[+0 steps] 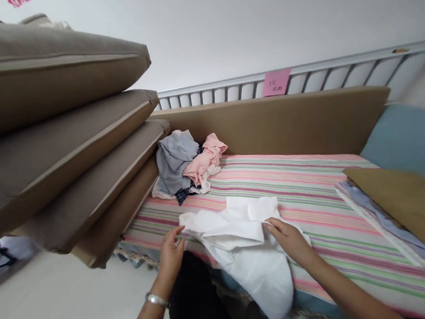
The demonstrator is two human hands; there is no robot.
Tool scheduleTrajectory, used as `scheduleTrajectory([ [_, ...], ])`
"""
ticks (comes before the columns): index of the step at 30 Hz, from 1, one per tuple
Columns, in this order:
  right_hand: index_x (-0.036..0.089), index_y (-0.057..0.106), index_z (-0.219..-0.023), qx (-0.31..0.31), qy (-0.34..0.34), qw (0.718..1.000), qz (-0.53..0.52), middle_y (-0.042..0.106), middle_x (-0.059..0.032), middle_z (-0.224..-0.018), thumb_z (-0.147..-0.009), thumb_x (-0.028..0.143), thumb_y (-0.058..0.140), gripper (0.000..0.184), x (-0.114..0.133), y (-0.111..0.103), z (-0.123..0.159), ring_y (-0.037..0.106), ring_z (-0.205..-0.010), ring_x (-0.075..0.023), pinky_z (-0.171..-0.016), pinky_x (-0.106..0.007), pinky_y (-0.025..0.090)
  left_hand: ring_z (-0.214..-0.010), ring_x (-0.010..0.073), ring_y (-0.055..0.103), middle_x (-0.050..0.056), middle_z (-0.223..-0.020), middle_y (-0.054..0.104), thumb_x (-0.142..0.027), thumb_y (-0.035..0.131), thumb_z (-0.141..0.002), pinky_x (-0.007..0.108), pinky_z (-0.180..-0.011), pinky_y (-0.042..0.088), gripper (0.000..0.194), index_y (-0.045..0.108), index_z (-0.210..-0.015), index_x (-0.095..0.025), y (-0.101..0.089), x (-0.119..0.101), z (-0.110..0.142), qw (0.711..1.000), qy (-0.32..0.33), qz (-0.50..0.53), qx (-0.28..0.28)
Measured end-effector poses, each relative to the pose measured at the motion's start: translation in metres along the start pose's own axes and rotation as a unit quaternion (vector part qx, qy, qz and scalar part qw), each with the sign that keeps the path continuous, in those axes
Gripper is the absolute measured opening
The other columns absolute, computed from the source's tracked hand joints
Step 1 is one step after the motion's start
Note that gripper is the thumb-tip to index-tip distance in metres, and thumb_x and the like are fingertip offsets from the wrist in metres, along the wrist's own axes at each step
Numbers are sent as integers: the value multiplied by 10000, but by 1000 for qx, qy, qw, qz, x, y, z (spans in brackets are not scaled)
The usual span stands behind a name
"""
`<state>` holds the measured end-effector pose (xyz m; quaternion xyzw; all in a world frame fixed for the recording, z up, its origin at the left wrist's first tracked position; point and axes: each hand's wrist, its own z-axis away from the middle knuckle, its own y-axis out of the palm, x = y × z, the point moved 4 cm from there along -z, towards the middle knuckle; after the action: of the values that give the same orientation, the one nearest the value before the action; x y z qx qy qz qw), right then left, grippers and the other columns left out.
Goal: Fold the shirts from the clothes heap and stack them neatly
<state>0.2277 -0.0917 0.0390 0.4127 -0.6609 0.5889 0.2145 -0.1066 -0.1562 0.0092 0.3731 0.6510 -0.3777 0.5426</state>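
A crumpled white garment (251, 260) lies across the front edge of the striped sheet, its lower part hanging over the side. My right hand (288, 237) pinches a fold of it near the middle. At its left end is my left hand (171, 252), with the index fingertip touching the cloth and the thumb held apart from the finger. What kind of garment it is cannot be told from its folds. Beyond it, a loose heap holds a grey-blue cloth (175, 158), a pink garment (207, 160) and dark checked fabric (183, 196).
Thick brown cushions (96, 154) are stacked at the left, jutting toward me. A long brown cushion (269, 127) leans against the white railing (224, 83), where a pink note (276, 83) hangs. Folded brown cloth (406, 207) lies on other flat pieces at the right of the striped sheet (311, 185).
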Motion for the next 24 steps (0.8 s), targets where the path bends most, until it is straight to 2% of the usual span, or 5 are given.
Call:
scheduleTrajectory([
  [4, 235, 498, -629, -18, 10, 1000, 6, 552, 9, -613, -810, 484, 423, 316, 1, -3, -4, 520, -622, -185, -609, -282, 398, -1150, 234, 480, 61, -1131, 631, -65, 690, -543, 404, -1064, 262, 341, 692, -820, -265, 4, -2, -31, 986, 92, -113, 85],
  [10, 226, 525, -677, -99, -11, 993, 59, 579, 2, -647, -812, 461, 419, 291, 13, -42, -19, 530, -643, -180, -621, -266, 376, -798, 208, 582, 45, -747, 662, -208, 705, -569, 322, -810, 444, 76, 636, -598, -194, 35, -29, -66, 973, 80, -115, 181],
  [14, 212, 456, -610, -141, -51, 982, 113, 522, 18, -592, -825, 459, 428, 328, 43, -102, -36, 474, -594, -146, -580, -247, 339, -562, 105, 462, -34, -601, 530, -407, 603, -712, 188, -530, 362, 245, 586, -688, -164, 44, -91, -86, 971, 89, -83, 204],
  [17, 205, 405, -562, -147, -88, 974, 149, 463, 33, -547, -825, 476, 448, 380, 80, -149, -41, 442, -565, -127, -548, -239, 315, -487, 70, 372, -65, -575, 461, -473, 572, -742, 169, -453, 285, 312, 548, -756, -162, 45, -154, -92, 978, 117, -71, 155],
  [24, 197, 563, -636, -119, -166, 955, 216, 582, 7, -625, -817, 539, 476, 397, 169, -234, -6, 525, -598, -125, -538, -234, 355, -520, 48, 387, -61, -604, 485, -491, 546, -767, 141, -488, 283, 361, 603, -849, -144, 37, -288, -55, 951, 248, -181, 40],
])
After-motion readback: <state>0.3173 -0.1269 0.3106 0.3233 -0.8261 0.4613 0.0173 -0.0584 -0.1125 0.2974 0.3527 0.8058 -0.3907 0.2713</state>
